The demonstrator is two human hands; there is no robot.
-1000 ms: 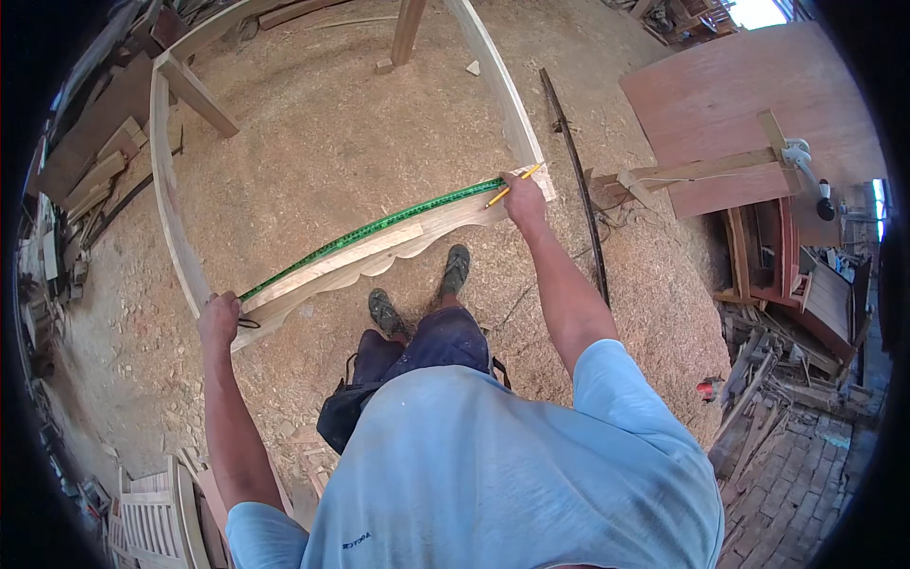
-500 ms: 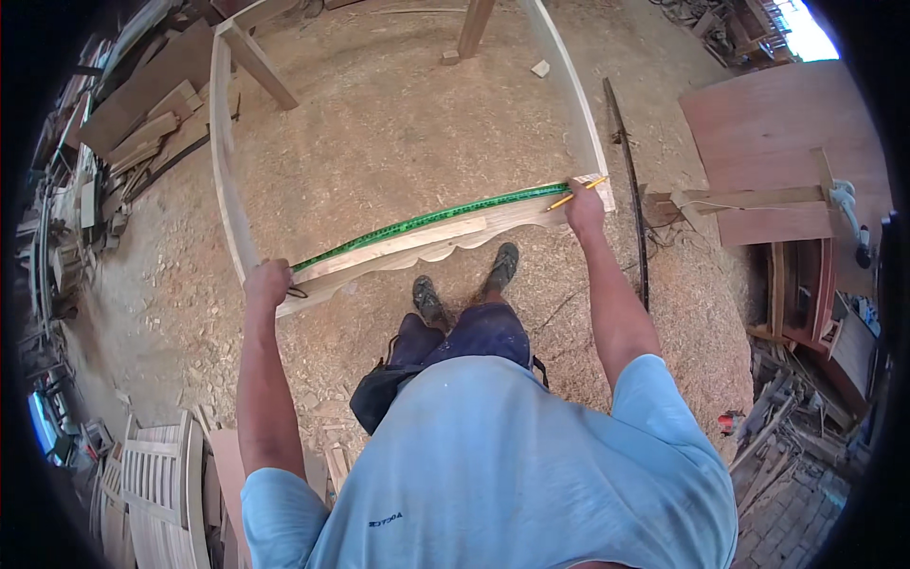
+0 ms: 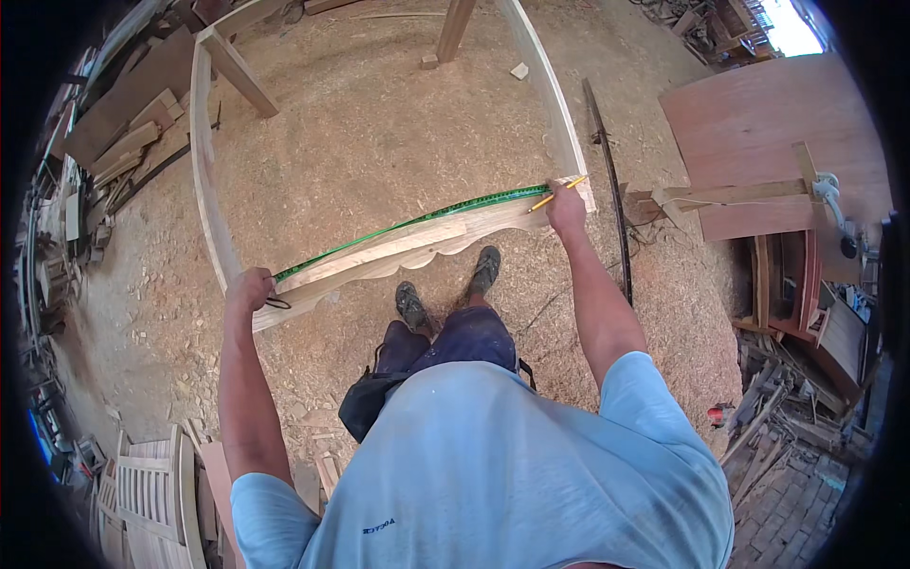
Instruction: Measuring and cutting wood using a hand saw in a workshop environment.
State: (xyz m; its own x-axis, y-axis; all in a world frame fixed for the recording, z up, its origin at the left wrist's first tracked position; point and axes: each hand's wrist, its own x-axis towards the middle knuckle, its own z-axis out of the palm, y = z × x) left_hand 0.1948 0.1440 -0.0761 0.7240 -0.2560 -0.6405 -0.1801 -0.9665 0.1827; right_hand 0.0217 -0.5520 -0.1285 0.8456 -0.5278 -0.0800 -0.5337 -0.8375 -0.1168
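A green tape measure (image 3: 479,201) spans a pale wooden rail (image 3: 422,248) with a scalloped edge, its left stretch looking narrow, as if turned on edge. My left hand (image 3: 248,288) is closed on one end at the rail's left corner, a black loop hanging beside it. At the right corner my right hand (image 3: 566,211) grips the tape along with a yellow pencil (image 3: 540,203). The rail forms the near side of a large wooden frame (image 3: 201,161). My feet (image 3: 409,305) stand just below the rail.
Sawdust covers the floor (image 3: 379,123). A long dark bar (image 3: 611,199) lies right of the frame. Further right are a plywood sheet (image 3: 749,104), a clamp on timber (image 3: 825,190) and reddish wooden furniture (image 3: 787,284). Slatted panels (image 3: 147,484) sit at lower left, stacked boards (image 3: 133,142) at upper left.
The whole scene has shifted rightward in view since one second ago. Both hands keep their grip; the tape's left stretch, which was flat and wide, now looks thin and twisted.
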